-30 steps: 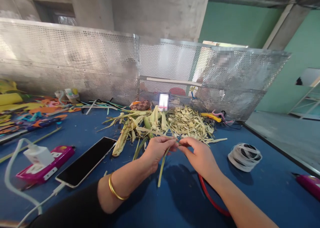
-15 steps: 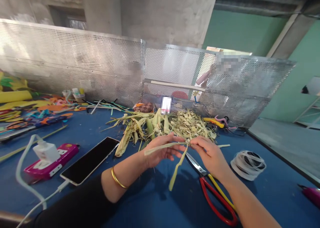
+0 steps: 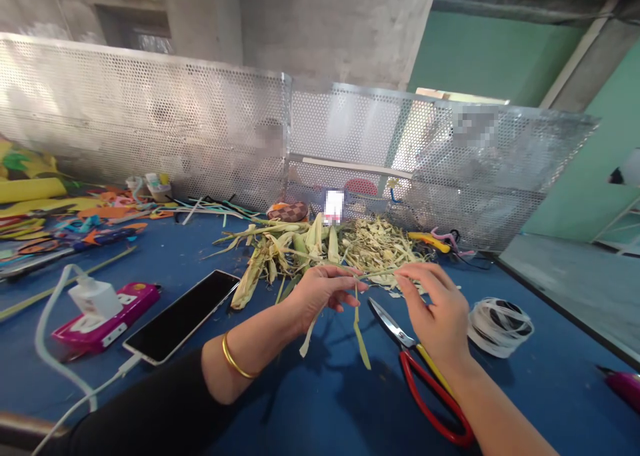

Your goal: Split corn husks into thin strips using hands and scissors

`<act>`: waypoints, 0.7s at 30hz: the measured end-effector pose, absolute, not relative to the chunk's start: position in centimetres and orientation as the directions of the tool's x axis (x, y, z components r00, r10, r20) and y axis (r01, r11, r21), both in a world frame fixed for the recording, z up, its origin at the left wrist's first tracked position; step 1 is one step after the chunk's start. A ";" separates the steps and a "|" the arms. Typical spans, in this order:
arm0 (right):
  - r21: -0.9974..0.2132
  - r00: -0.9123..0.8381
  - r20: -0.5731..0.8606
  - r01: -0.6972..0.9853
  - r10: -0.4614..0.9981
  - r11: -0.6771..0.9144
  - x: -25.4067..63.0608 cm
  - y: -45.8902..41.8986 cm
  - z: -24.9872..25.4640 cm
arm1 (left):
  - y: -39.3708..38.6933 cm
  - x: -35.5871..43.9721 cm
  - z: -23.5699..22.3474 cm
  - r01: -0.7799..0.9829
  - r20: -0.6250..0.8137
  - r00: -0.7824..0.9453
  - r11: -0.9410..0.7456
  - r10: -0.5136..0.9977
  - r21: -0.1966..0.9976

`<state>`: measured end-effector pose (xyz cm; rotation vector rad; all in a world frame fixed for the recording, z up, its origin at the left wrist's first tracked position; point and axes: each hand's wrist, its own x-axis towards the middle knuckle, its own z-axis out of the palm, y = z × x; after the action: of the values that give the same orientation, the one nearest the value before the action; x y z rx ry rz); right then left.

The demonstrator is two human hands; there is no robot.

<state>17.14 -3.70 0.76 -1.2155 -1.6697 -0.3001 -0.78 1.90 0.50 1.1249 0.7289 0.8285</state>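
Note:
Pale green corn husk strips are stretched between my two hands above the blue table. My left hand is closed on them, and loose ends dangle below its fingers. My right hand pinches the other end of a strip, a short way to the right. Under my right wrist lies a pair of scissors with red and yellow handles, its blades pointing away. Just beyond my hands are a bunch of corn husks and a heap of shredded husk.
A phone charges beside a magenta power strip on the left. A roll of white tape lies to the right. Coloured scraps cover the far left. A perforated metal screen closes off the back, with a person behind it.
My hands have moved apart, drawing the strip out between them. My left fingers, spread before, have closed on the husk. The dangling ends have shifted.

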 end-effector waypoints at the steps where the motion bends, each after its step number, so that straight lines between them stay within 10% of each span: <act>1: -0.400 0.004 0.756 0.794 0.655 0.457 16.8 -3.8 0.6 | 1.8 -0.7 0.5 -0.210 -0.081 0.487 0.207 0.870 0.955; 6: -0.673 -0.131 0.288 0.677 0.948 0.298 14.6 -3.9 -0.5 | 1.5 -0.5 0.6 -0.265 -0.072 0.420 0.198 0.905 0.944; 13: -0.852 -0.118 0.224 0.459 0.968 0.253 14.4 -4.0 -0.6 | 1.5 -0.6 0.8 -0.291 -0.092 0.461 0.248 0.882 0.924; 21: -0.711 -0.169 0.279 0.626 0.946 0.321 15.0 -4.1 -0.5 | 1.2 -0.2 0.2 -0.316 -0.112 0.397 0.250 0.911 0.915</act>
<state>15.02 -4.10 -0.47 -1.3885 -1.8871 0.5803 -0.24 1.20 0.22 0.9654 0.7565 0.9532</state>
